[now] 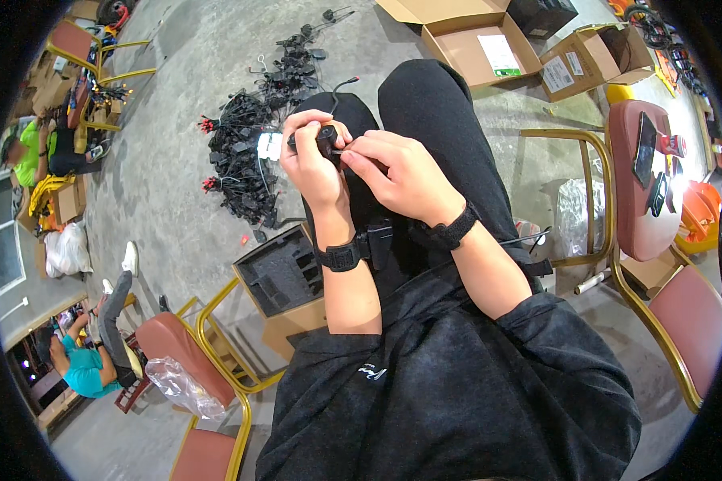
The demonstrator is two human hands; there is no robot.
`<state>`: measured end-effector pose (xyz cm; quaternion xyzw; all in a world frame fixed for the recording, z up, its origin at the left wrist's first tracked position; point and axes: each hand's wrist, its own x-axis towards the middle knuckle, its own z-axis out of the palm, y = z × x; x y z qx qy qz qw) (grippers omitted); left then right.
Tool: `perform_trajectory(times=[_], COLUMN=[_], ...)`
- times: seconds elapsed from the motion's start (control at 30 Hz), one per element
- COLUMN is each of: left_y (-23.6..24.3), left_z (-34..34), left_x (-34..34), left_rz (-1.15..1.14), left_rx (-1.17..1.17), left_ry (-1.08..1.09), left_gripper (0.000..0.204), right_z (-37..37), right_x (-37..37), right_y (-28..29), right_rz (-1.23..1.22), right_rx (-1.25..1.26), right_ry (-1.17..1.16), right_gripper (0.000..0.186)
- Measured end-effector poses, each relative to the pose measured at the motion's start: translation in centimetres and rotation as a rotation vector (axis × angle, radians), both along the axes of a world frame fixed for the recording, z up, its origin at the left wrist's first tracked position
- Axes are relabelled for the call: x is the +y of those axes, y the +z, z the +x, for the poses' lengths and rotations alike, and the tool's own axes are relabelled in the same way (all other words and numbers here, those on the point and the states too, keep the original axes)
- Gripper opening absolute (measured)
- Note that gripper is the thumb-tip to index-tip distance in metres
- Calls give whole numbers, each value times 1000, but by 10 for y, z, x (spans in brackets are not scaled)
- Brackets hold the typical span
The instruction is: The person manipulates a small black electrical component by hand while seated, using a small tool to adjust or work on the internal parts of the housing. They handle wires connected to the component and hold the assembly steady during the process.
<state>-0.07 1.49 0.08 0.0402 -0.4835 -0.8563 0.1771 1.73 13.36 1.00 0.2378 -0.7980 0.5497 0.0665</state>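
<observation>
In the upper centre, the left hand (313,170) curled round a smooth, rounded black device (326,138); the right hand (399,170) pinched beside it, its hold unclear. Tangled cables (245,152) lay on mottled concrete (156,160), left.

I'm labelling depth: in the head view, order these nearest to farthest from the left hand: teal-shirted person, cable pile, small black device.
From the left hand:
1. Small black device, in its grasp.
2. Cable pile, on the floor, leftward.
3. Teal-shirted person, far lower left.
</observation>
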Motion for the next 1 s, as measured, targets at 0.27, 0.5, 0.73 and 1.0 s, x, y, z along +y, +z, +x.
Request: perform_trajectory(times=[0.27,0.5,0.73,1.0], left_y=[-1,-2,-1,-3], left_z=[1,0,-1,0], left_x=[0,-1,0,-2], left_rz=[5,-1,11,3], left_rx=[-18,-8,13,5], left_ry=[7,5,-7,-9], left_gripper=[13,14,15,15], right_z=[0,0,-1,1], right_x=[0,0,0,0], right_y=[2,2,2,9], right_rz=[-9,-68,-86,-61], right_rx=[-37,-64,-85,-178], right_ry=[8,-1,40,40], right_gripper=[12,12,15,16])
